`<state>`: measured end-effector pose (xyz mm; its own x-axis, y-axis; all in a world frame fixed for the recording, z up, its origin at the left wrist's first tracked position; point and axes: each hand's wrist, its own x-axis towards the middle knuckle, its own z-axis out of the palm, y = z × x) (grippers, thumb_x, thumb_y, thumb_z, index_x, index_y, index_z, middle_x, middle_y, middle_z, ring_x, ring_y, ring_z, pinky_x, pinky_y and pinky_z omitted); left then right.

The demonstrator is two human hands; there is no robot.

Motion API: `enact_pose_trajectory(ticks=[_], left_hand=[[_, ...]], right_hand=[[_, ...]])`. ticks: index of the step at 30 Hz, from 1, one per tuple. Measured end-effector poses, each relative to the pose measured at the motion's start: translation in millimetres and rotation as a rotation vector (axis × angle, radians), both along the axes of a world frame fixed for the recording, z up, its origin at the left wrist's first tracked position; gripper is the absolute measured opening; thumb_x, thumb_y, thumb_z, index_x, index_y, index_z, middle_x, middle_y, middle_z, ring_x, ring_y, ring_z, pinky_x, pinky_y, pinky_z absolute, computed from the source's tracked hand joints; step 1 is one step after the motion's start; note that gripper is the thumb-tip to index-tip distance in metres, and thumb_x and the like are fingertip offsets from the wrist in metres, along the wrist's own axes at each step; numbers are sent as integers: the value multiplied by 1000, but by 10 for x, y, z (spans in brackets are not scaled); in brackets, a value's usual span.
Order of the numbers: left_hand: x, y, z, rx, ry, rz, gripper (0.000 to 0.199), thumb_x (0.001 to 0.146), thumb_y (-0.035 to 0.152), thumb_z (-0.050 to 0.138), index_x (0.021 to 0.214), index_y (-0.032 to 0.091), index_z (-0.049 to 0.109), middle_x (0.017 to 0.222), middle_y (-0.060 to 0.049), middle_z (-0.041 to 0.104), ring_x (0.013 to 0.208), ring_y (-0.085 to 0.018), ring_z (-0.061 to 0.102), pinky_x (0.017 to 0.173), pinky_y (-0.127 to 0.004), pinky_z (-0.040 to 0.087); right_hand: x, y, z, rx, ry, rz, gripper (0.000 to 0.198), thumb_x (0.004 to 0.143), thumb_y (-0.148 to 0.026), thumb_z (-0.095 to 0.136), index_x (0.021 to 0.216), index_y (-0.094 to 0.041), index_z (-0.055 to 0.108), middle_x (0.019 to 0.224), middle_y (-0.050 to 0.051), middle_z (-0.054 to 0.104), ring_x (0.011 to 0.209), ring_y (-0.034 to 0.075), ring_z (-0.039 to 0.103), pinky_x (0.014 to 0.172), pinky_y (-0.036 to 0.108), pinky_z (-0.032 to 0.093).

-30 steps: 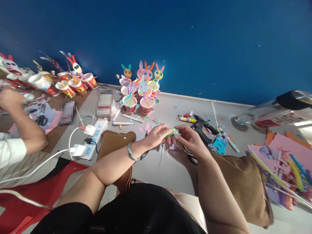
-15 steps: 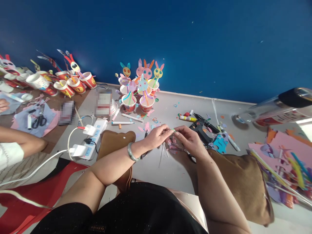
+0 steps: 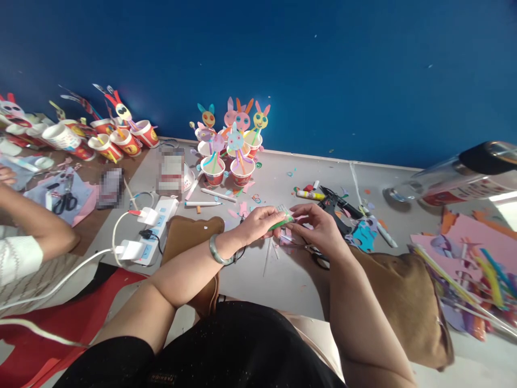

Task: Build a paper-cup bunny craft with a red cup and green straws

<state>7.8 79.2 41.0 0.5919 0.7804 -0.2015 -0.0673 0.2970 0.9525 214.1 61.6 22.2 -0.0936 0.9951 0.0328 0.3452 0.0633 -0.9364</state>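
"Packet, small, green and pale: where are you seeing it?"

"I'm viewing it just above the table. On my feed the left hand is nearly closing on it, pinching it between thumb and fingers."

"And the right hand?"

"It's sitting partly open, fingers bent, at the packet's right edge; I can't tell whether it's gripping."

"What's surrounding them?"

"Scissors are lying beside the right wrist, a black glue gun is resting beyond that hand, and paper cups with rabbit faces are standing farther back, near the blue wall."
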Motion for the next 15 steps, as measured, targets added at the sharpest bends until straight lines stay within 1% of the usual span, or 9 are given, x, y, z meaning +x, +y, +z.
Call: enact_pose_trajectory(ticks=[2, 4, 6, 11, 15], left_hand=[[-6, 1, 5, -5, 5, -16, 37, 92, 49, 57, 75, 16, 53, 59, 2, 60, 41, -4, 41, 42, -20, 27], [-12, 0, 5, -1, 15, -37, 39, 91, 51, 58, 75, 16, 55, 59, 1, 61, 41, -3, 41, 42, -20, 28], [-15, -2, 0, -2, 26, -68, 40, 89, 53, 60, 74, 15, 56, 59, 0, 62, 41, -3, 41, 42, -20, 28], [-11, -10, -32, 5, 76, -167, 46, 86, 59, 63, 73, 16, 55, 54, 2, 60, 39, -4, 40, 41, -20, 29], [-28, -17, -37, 65, 166, -213, 49, 86, 62, 62, 69, 17, 52, 55, 2, 60, 40, -4, 42, 42, -20, 31]], right_hand=[[-4, 1, 23, -6, 12, 71, 39, 72, -54, 83, 86, -21, 67, 107, 7, 68, 87, 20, 65, 77, 34, 56], [-14, 1, 39, -22, 34, 142, 34, 76, -52, 81, 88, -22, 70, 104, 7, 70, 90, 20, 66, 80, 33, 55], [-27, -1, 43, -52, 69, 176, 33, 76, -51, 81, 90, -22, 73, 101, 6, 72, 92, 21, 66, 82, 33, 54], [-69, -6, 9, -191, 148, 204, 43, 75, -60, 78, 94, -22, 73, 92, 6, 74, 84, 22, 68, 79, 34, 55], [-87, 1, -13, -183, 89, 187, 43, 77, -63, 74, 90, -22, 71, 84, 5, 73, 77, 21, 67, 71, 33, 55]])
